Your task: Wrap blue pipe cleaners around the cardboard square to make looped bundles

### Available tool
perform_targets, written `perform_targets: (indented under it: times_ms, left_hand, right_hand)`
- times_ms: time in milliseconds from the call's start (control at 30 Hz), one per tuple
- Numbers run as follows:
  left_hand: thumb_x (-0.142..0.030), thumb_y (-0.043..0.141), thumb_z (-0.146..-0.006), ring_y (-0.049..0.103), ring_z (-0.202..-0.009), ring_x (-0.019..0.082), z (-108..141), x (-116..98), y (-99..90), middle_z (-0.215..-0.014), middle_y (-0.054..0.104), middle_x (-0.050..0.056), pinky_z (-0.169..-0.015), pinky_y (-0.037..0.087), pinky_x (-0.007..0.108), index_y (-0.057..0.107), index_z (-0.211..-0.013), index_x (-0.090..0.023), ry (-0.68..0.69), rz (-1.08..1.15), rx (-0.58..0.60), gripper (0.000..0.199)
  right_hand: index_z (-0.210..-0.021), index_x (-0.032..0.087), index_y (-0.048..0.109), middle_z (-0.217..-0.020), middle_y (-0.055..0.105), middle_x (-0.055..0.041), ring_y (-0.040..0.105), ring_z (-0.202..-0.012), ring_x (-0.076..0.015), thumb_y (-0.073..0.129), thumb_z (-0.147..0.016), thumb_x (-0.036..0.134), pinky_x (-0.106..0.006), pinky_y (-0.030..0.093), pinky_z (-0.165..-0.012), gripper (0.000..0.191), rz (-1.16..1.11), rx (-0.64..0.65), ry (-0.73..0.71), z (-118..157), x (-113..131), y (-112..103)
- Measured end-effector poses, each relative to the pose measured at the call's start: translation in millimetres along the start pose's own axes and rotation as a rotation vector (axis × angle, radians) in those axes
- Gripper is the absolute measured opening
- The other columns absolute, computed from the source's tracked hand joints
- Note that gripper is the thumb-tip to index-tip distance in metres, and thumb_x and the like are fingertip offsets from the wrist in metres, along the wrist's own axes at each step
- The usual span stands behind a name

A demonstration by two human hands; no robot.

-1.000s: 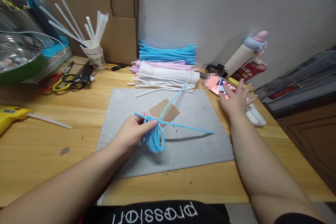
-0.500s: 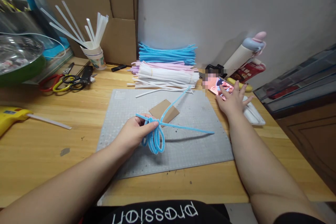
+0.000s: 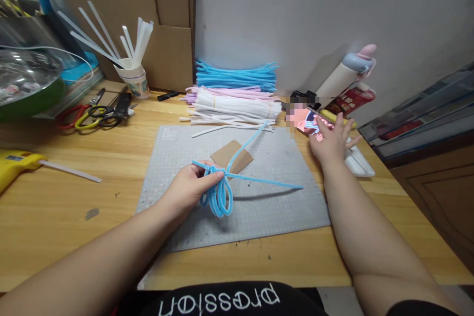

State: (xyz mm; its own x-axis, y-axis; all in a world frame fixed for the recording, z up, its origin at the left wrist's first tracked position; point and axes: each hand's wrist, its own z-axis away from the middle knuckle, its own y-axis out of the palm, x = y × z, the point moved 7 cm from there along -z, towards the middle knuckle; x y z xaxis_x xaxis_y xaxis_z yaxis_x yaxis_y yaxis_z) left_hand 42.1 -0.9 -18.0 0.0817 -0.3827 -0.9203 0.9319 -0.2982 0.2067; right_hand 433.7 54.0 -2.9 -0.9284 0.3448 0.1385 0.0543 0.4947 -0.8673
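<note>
Between the thumb and fingers of my left hand [image 3: 194, 180] is a bunch of looped blue pipe cleaners [image 3: 220, 197], held above the grey cutting mat [image 3: 177, 227]. Its loops hang down, and two long straight ends reach out, one toward the back and one to the right. A piece of brown cardboard [image 3: 240, 160] lies on the mat behind it. At the right, my right hand [image 3: 331, 143] is spread over a phone [image 3: 311, 123] with a lit screen, fingers apart and fingertips at the screen. Whether they touch it I cannot tell.
Blue [image 3: 237, 76], pink and white pipe cleaners [image 3: 237, 103] are stacked by the wall. Left stand a cup of glue sticks [image 3: 135, 79], scissors [image 3: 87, 113], a yellow glue gun [image 3: 18, 163] and a green bowl [image 3: 33, 101]. A bottle [image 3: 336, 79] leans at the back right.
My right hand has shifted slightly to the right over the phone, and the picture on its screen differs. My left hand holds the blue bunch in the same place.
</note>
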Motion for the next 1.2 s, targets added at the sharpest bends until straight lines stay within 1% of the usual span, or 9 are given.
perform_targets:
  times_ms: [167,267,333,467,567,600,800,1000,1200]
  left_hand:
    - [-0.036,0.075,-0.07,0.054,-0.058,0.011,0.5,-1.8,0.3,-0.065,0.06,-0.002,-0.055,0.041,0.022,0.061,-0.076,-0.015,0.009,0.001,-0.009,0.025]
    - [-0.035,0.076,-0.068,0.055,-0.058,0.012,0.6,-3.6,-1.1,-0.065,0.06,-0.001,-0.055,0.042,0.023,0.061,-0.076,-0.016,0.02,0.011,-0.034,0.025]
    - [-0.034,0.076,-0.068,0.056,-0.057,0.013,0.9,-5.4,-2.6,-0.065,0.061,-0.002,-0.055,0.042,0.023,0.061,-0.077,-0.016,0.033,0.016,-0.058,0.025]
    - [-0.034,0.077,-0.068,0.055,-0.058,0.012,3.4,-14.0,-5.9,-0.066,0.06,-0.002,-0.058,0.043,0.024,0.062,-0.077,-0.017,0.11,0.036,-0.113,0.024]
    - [-0.033,0.076,-0.068,0.056,-0.064,0.013,7.6,-24.9,-9.1,-0.071,0.062,-0.001,-0.061,0.045,0.024,0.063,-0.077,-0.017,0.227,0.024,-0.162,0.022]
    - [-0.032,0.075,-0.069,0.057,-0.066,0.014,9.4,-28.7,-9.7,-0.073,0.062,0.0,-0.063,0.045,0.024,0.064,-0.078,-0.017,0.269,0.008,-0.172,0.02]
    - [-0.025,0.074,-0.072,0.057,-0.09,0.018,18.8,-46.9,-9.3,-0.086,0.06,0.002,-0.081,0.045,0.027,0.069,-0.074,-0.019,0.495,-0.169,-0.207,0.008]
    - [-0.032,0.078,-0.066,0.061,-0.08,0.018,7.1,-27.1,-0.8,-0.081,0.065,0.002,-0.078,0.048,0.029,0.067,-0.079,-0.018,0.283,0.038,-0.066,0.022]
    - [-0.03,0.08,-0.064,0.062,-0.082,0.016,1.3,-15.0,-3.2,-0.087,0.068,0.002,-0.076,0.048,0.027,0.066,-0.09,-0.018,0.201,0.048,-0.113,0.032]
  right_hand:
    - [-0.132,0.028,0.053,-0.155,0.022,-0.0092,0.011,-0.143,-0.036,0.05,-0.082,0.037,-0.063,0.016,-0.104,0.051,-0.079,-0.068,0.021,-2.1,10.8,-15.3]
    - [-0.12,0.021,0.062,-0.14,0.045,-0.0141,0.038,-0.132,-0.0306,0.052,-0.082,0.033,-0.052,0.026,-0.106,0.041,-0.28,-0.176,-0.079,4.9,44.6,-46.0]
    - [-0.103,0.019,0.068,-0.115,0.062,-0.0129,0.056,-0.112,-0.025,0.051,-0.084,0.03,-0.042,0.041,-0.097,0.028,-0.549,-0.105,-0.23,19.9,81.6,-72.0]
    - [-0.086,0.023,0.068,-0.089,0.068,-0.0044,0.063,-0.086,-0.0197,0.055,-0.087,0.026,-0.034,0.048,-0.079,0.014,-0.996,0.301,-0.464,75.9,159.0,-128.8]
    - [-0.08,0.023,0.068,-0.074,0.066,-0.002,0.06,-0.068,-0.0162,0.049,-0.091,0.031,-0.03,0.047,-0.062,0.024,-1.067,1.039,-0.533,140.2,206.8,-127.3]
    - [-0.086,0.023,0.068,-0.076,0.066,-0.0022,0.06,-0.068,-0.0167,0.051,-0.09,0.035,-0.03,0.047,-0.061,0.021,-1.055,1.153,-0.479,154.3,213.2,-120.7]
    - [-0.099,0.023,0.053,-0.106,0.058,-0.0063,0.054,-0.1,-0.022,0.065,-0.079,0.044,-0.039,0.045,-0.086,0.032,-1.371,0.779,0.137,159.4,216.6,-66.4]
    - [-0.1,0.027,0.055,-0.097,0.065,0.0004,0.061,-0.095,-0.0181,0.076,-0.07,0.03,-0.035,0.046,-0.089,0.037,-1.804,0.837,0.232,166.4,240.6,-61.1]
    - [-0.087,0.02,0.066,-0.089,0.071,-0.0021,0.064,-0.086,-0.0186,0.076,-0.069,0.031,-0.034,0.047,-0.087,0.023,-1.879,0.859,0.461,167.7,230.3,-35.0]
